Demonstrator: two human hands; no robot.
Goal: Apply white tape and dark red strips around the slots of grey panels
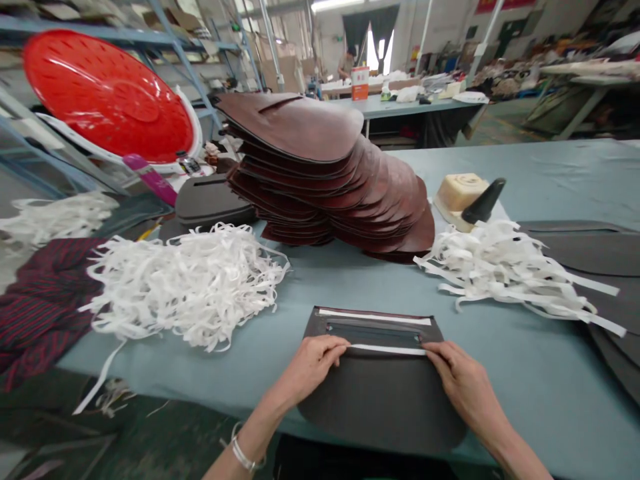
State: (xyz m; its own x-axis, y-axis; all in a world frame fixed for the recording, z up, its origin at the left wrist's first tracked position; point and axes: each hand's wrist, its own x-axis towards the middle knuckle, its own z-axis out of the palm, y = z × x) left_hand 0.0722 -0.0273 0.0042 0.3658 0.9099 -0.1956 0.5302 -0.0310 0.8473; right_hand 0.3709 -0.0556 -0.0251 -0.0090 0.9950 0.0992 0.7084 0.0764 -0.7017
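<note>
A dark grey flap [380, 400] lies flat on the blue table [350, 280] at its near edge, its straight, reddish-trimmed end pointing away and its sides widening towards a broad, rounded near end. Across it, close to the straight end, runs a long, narrow slot [373, 332] with squared corners, and a white strip [375, 317] lies flat between that slot and the far edge. A second white strip [385, 350], pinched at both ends, stretches straight along the slot's near side, roughly parallel to the first.
</note>
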